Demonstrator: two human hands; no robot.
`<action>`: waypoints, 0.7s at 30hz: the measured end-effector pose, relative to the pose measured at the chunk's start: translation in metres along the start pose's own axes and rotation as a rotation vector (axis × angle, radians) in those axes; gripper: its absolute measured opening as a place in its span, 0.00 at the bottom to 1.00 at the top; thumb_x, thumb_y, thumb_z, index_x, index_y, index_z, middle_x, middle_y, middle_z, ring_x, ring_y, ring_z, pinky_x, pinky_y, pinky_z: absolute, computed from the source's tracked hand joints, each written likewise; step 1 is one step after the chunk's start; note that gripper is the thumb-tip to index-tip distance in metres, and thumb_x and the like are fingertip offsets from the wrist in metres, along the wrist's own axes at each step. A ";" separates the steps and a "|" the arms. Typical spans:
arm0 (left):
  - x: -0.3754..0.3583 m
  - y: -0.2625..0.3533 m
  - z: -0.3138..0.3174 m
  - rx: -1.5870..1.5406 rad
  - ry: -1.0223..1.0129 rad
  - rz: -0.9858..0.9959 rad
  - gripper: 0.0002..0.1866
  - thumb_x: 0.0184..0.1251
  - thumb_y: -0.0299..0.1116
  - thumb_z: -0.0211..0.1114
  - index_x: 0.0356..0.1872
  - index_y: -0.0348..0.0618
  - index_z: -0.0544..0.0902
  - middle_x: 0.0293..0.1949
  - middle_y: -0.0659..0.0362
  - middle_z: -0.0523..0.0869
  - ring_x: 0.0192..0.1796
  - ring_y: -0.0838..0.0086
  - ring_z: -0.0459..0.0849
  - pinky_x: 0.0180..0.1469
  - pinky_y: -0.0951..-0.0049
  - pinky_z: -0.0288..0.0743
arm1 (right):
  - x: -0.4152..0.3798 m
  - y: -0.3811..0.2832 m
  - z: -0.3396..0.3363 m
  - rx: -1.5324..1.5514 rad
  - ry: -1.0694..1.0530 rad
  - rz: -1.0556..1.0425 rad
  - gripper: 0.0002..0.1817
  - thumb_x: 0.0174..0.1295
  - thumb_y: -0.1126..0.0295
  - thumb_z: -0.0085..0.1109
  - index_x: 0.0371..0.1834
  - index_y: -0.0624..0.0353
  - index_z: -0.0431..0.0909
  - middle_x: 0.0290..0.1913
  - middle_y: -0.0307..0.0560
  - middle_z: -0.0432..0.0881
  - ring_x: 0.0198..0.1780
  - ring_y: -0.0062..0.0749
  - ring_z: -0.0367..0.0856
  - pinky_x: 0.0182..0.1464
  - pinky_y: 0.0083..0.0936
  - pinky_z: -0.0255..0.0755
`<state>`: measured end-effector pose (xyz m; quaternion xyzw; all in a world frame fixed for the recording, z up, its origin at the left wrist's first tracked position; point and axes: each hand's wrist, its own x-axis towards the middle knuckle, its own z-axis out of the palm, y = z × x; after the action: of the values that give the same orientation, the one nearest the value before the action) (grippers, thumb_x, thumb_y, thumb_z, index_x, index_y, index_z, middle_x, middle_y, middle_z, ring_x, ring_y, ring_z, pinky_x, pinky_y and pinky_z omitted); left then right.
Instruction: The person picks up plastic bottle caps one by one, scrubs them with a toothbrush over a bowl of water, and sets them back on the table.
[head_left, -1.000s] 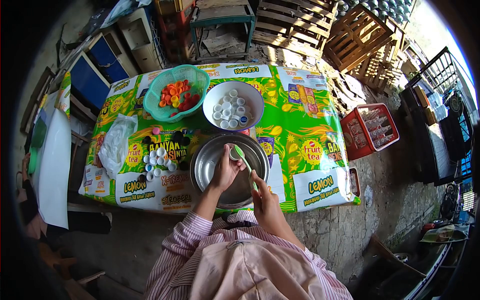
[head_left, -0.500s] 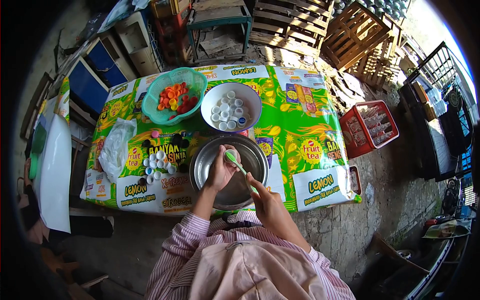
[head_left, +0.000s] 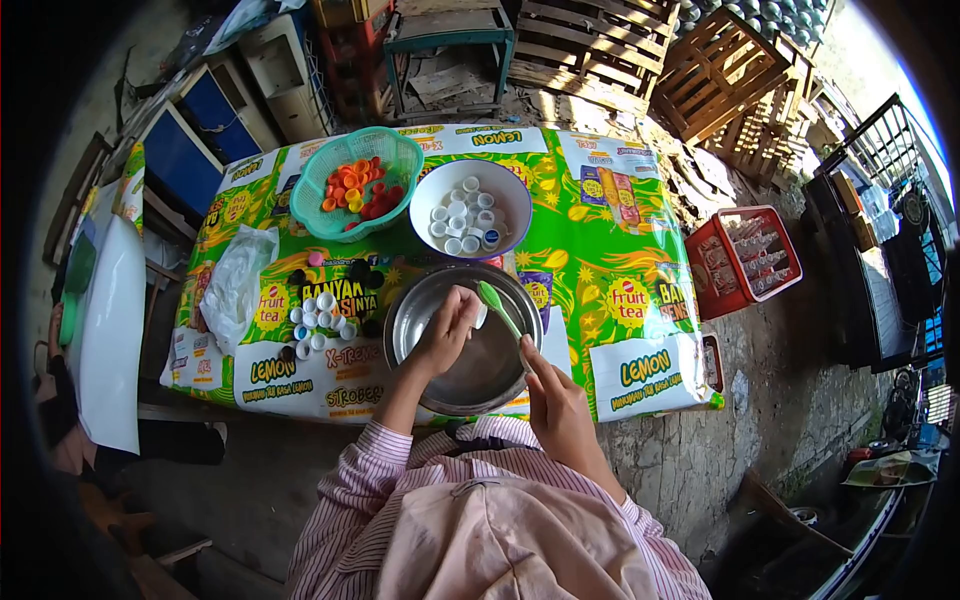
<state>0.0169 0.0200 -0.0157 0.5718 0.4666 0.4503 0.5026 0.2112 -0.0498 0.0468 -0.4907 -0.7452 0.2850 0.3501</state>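
My left hand (head_left: 450, 335) is over the steel basin (head_left: 400, 330), fingers closed around a white bottle cap (head_left: 481, 316), which is mostly hidden by the fingers. In my right hand (head_left: 556, 405) is a light green toothbrush (head_left: 506, 320), gripped by its handle, its head close to the cap. The basin's grey inside shows below both hands. Just behind it, a white bowl (head_left: 420, 205) with a blue rim holds several white caps (head_left: 458, 209). To the basin's left, a group of white caps (head_left: 322, 318) lies on the printed tablecloth, with dark caps around them.
A green plastic basket (head_left: 408, 165) with orange, red and yellow caps stands at the back left. A crumpled clear plastic bag (head_left: 235, 285) lies at the left of the table. A red crate (head_left: 715, 265) of bottles stands beyond the right edge; wooden pallets (head_left: 600, 45) lie behind.
The toothbrush head has moved up and right, off the cap. My right hand has shifted slightly right and down. My left hand has turned its fingers more closed around the cap.
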 end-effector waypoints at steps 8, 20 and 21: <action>-0.015 0.003 -0.013 0.654 0.004 0.105 0.35 0.51 0.27 0.69 0.60 0.39 0.60 0.36 0.53 0.77 0.40 0.62 0.79 0.45 0.65 0.73 | -0.011 0.030 -0.002 -0.127 -0.036 0.039 0.28 0.61 0.77 0.50 0.66 0.44 0.63 0.23 0.53 0.73 0.21 0.46 0.73 0.24 0.40 0.66; -0.035 0.008 -0.013 0.665 -0.022 0.224 0.24 0.49 0.23 0.65 0.52 0.42 0.76 0.42 0.54 0.76 0.42 0.62 0.80 0.45 0.68 0.75 | -0.026 0.038 0.002 -0.154 -0.092 0.087 0.27 0.62 0.74 0.49 0.67 0.45 0.62 0.27 0.52 0.75 0.23 0.48 0.76 0.24 0.41 0.68; -0.036 0.006 -0.014 0.689 -0.102 0.087 0.20 0.50 0.23 0.65 0.48 0.40 0.78 0.42 0.54 0.76 0.42 0.62 0.80 0.45 0.68 0.75 | -0.027 0.041 0.005 -0.171 -0.114 0.100 0.27 0.62 0.74 0.49 0.67 0.45 0.62 0.28 0.52 0.75 0.23 0.48 0.76 0.24 0.41 0.68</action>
<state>-0.0020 -0.0137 -0.0102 0.7489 0.5407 0.2584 0.2830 0.2358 -0.0607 0.0060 -0.5384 -0.7602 0.2649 0.2493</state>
